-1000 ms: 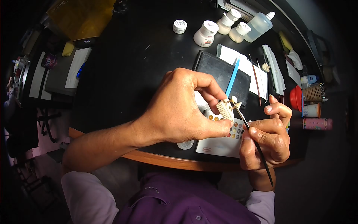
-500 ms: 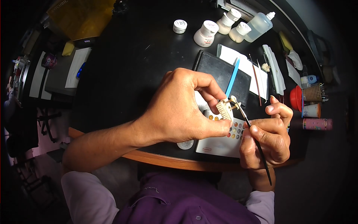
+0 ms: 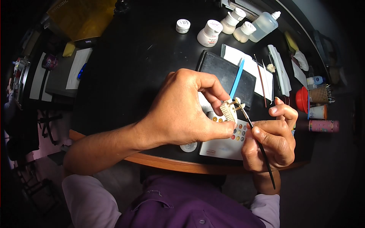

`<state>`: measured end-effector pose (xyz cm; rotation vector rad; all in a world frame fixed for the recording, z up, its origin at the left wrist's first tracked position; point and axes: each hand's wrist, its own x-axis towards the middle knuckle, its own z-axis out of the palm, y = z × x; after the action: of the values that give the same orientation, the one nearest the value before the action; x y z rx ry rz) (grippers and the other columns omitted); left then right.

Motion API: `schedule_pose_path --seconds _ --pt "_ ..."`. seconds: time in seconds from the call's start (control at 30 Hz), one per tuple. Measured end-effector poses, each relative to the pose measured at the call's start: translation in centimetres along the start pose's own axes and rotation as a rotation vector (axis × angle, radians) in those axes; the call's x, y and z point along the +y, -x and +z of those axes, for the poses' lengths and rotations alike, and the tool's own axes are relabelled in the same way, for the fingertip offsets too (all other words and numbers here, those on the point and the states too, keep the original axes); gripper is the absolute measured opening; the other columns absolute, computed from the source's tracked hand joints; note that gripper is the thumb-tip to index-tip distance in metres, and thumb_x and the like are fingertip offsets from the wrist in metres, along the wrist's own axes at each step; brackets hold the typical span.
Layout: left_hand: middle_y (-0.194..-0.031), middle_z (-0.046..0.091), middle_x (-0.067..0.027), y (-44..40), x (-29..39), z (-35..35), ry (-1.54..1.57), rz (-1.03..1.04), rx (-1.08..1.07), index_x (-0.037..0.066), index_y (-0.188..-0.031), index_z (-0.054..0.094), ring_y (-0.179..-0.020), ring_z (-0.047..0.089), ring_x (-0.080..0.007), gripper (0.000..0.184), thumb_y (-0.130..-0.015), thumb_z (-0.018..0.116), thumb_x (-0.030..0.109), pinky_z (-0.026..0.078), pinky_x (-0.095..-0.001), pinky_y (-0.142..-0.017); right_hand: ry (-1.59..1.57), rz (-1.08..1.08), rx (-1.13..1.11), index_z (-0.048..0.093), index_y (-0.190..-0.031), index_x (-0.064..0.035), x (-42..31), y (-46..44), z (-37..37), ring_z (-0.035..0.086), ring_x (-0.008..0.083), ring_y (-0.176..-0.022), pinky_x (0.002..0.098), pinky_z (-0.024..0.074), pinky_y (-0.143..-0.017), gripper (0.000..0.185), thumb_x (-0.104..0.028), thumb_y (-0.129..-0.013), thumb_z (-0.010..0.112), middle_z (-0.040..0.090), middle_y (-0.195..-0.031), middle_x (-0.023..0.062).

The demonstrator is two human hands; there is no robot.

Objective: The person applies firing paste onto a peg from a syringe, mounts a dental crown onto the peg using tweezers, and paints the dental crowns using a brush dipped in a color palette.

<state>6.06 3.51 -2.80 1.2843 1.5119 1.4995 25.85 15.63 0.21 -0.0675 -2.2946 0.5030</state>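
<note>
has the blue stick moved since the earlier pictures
No. The blue stick keeps the same place and slant against the black box behind it.

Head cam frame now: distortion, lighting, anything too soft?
Head view: wide-angle look, the table's front edge appears bowed and the corners fall to black; head view: left hand, right hand and white paper brightly lit, left background dim; head view: the brush reads clearly along its handle, but its tip is too small to judge focus.

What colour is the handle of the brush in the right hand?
The brush handle is black, seen best in the head view.
</note>
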Motion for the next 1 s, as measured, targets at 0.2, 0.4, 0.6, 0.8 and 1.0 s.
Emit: schedule_pose_path --seconds 0.2,0.4,0.6,0.8,1.0 --pt "-0.084 0.077 -0.0066 -0.01 -0.08 -0.01 0.003 0.016 0.001 -0.003 -0.092 0.075 -0.079 0.071 -0.0084 0.032 -0.070 0.092 0.013 0.055 -0.0246 -0.077 0.002 0.007 -0.027 0.072 -0.093 -0.0137 -0.16 0.06 -0.21 0.056 0.0281 -0.104 0.0551 0.0433 -0.105 0.031 0.004 -0.068 0.078 0.072 -0.083 0.0014" --pt "-0.084 0.077 -0.0064 -0.02 -0.06 -0.02 0.004 0.016 0.004 -0.003 -0.092 0.075 -0.079 0.071 -0.0084 0.032 -0.070 0.092 0.013 0.055 -0.0245 -0.077 0.006 0.012 -0.074 0.067 -0.099 -0.0144 -0.24 0.30 -0.41 0.054 0.0305 -0.109 0.0618 0.0386 -0.113 0.029 0.003 -0.076 0.072 0.070 -0.083 0.0040" --pt "-0.085 0.077 -0.0069 0.03 -0.06 -0.14 0.021 -0.002 -0.011 -0.004 -0.093 0.075 -0.081 0.071 -0.0094 0.035 -0.071 0.092 0.016 0.055 -0.0261 -0.080 -0.016 -0.023 -0.002 0.074 -0.090 -0.0131 0.06 0.20 -0.14 0.057 0.0273 -0.100 0.0522 0.0468 -0.094 0.033 0.005 -0.063 0.079 0.072 -0.083 0.0007" --pt "-0.089 0.079 -0.0094 0.04 0.18 -0.28 0.053 -0.015 -0.027 -0.004 -0.096 0.076 -0.085 0.073 -0.0119 0.038 -0.071 0.092 0.019 0.056 -0.0286 -0.087 -0.011 -0.031 0.005 0.075 -0.092 -0.0138 0.04 0.27 -0.37 0.057 0.0274 -0.102 0.0520 0.0461 -0.097 0.033 0.004 -0.066 0.080 0.074 -0.085 0.0006" --pt "-0.091 0.079 -0.0100 0.05 0.40 -0.30 0.078 -0.047 -0.037 -0.004 -0.096 0.076 -0.087 0.073 -0.0129 0.038 -0.071 0.091 0.020 0.055 -0.0290 -0.089 0.004 -0.032 0.002 0.075 -0.093 -0.0135 0.09 0.12 -0.07 0.057 0.0271 -0.103 0.0504 0.0457 -0.098 0.031 0.003 -0.069 0.084 0.074 -0.086 0.0002"
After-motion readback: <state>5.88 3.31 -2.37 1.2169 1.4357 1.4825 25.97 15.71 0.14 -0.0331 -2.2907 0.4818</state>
